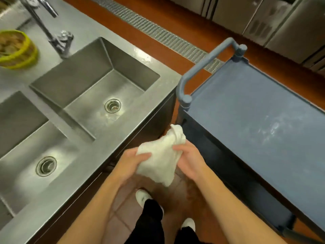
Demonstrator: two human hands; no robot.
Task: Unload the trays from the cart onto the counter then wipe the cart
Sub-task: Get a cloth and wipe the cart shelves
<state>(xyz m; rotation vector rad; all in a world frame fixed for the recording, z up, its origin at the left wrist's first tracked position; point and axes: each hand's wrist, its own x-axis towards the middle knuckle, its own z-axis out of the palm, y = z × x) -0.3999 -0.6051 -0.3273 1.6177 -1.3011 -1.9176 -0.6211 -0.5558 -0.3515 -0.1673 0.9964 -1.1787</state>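
A crumpled white cloth (162, 155) is held between both hands, in the gap between the sink counter and the cart. My left hand (131, 163) grips its left side. My right hand (189, 158) pinches its right side with curled fingers. The blue-grey cart (246, 111) stands to the right, its top shelf bare with whitish smears toward the right. Its handle (202, 62) arches over the near-left end. No trays are in view.
A steel counter (112, 138) with two sink basins (98, 81) and a tap (52, 32) fills the left. A yellow-green basket (19, 50) sits at the far left. A floor drain grate (158, 34) runs behind; steel cabinets (272, 20) line the back right.
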